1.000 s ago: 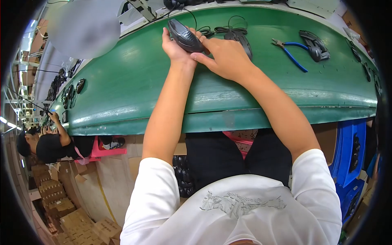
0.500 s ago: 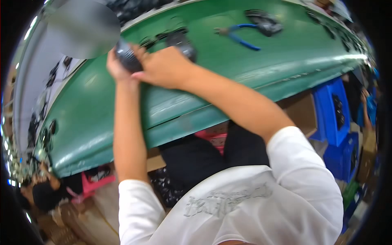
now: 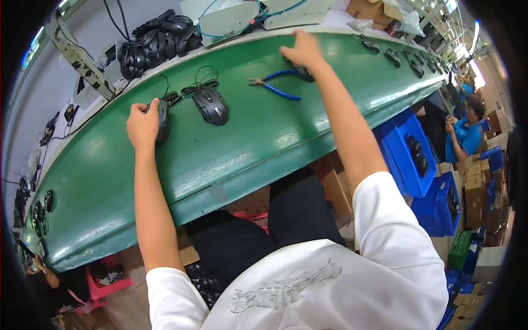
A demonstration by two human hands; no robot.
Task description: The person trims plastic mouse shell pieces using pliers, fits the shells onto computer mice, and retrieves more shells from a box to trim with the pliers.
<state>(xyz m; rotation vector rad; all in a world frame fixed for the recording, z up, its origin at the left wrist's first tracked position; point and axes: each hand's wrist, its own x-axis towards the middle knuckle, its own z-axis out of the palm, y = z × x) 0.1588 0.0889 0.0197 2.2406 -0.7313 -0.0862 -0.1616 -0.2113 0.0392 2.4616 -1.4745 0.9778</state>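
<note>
My left hand (image 3: 143, 126) is closed around the side of a black computer mouse (image 3: 163, 122) on the green mat. Beside it lies a second black mouse (image 3: 211, 105) with its cable bundled at the top. My right hand (image 3: 305, 52), slightly blurred, reaches over the mat with fingers apart and nothing visible in them. Partly hidden under that hand and wrist is another dark mouse (image 3: 304, 74). Blue-handled cutting pliers (image 3: 278, 83) lie just left of it, jaws pointing left.
Black mice are piled (image 3: 159, 44) behind the bench's back edge, beside a white box (image 3: 220, 25). More mice (image 3: 412, 63) line the mat's far right. Blue crates (image 3: 407, 151) stand below at right, near a seated person in blue (image 3: 467, 135).
My hands have parted from around one mouse. My left hand keeps a mouse at the left; my right hand has moved right, past the pliers. The camera view has shifted too.
</note>
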